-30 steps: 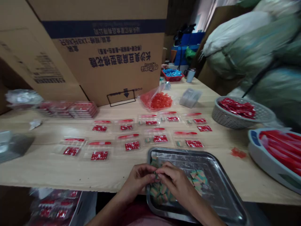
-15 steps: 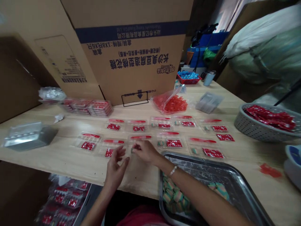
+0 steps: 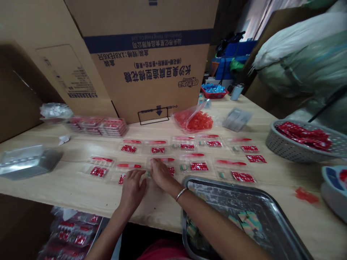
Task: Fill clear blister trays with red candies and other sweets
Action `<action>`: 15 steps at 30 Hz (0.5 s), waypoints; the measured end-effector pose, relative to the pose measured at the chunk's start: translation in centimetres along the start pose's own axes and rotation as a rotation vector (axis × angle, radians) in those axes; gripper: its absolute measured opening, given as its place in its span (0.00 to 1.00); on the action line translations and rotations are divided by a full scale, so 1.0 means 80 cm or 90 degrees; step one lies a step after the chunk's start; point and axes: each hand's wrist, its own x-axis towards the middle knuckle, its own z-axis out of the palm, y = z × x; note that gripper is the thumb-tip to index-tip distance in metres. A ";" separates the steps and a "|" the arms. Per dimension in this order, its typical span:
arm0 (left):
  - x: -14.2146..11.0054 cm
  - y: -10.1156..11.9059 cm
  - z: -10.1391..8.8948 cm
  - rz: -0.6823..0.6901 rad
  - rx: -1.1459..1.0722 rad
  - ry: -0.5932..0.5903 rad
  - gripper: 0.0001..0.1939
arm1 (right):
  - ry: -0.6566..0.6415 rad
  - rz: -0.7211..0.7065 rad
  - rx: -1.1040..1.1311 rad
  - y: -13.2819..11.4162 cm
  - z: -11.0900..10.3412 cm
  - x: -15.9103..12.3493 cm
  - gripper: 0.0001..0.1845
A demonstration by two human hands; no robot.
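Note:
Two rows of clear plastic trays lie on the wooden table, each with a red stick and a red packet. My right hand rests on the front-row tray at the middle, fingers curled down, pinching a small green-striped piece at the tray's left end. My left hand lies beside it, fingers extended over the neighbouring tray. A steel tray at my right forearm holds several green and orange striped candies.
A large cardboard box stands behind the rows. A bag of red candies, a grey basket of red packets, stacked filled trays and a metal box lie around. A crate of packets sits under the table.
Both hands left the steel tray and moved forward to the front row of plastic trays. My right hand has lowered onto the middle tray, and my left hand has come down flat beside it.

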 end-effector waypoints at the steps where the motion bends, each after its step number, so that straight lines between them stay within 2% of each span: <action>1: 0.001 0.003 0.001 0.020 0.010 -0.013 0.13 | 0.000 0.003 0.004 0.001 -0.001 0.003 0.12; 6: 0.010 0.008 0.008 0.092 0.025 -0.086 0.11 | -0.027 -0.020 0.029 -0.001 -0.015 0.005 0.09; 9: 0.014 0.000 0.017 0.118 0.059 -0.113 0.10 | -0.018 -0.032 0.034 0.011 -0.050 -0.020 0.08; 12: 0.019 -0.012 0.029 0.155 0.112 -0.114 0.14 | 0.047 0.008 0.086 0.052 -0.110 -0.079 0.07; 15: 0.024 -0.018 0.032 0.177 0.134 -0.091 0.18 | 0.138 0.127 0.120 0.113 -0.170 -0.173 0.08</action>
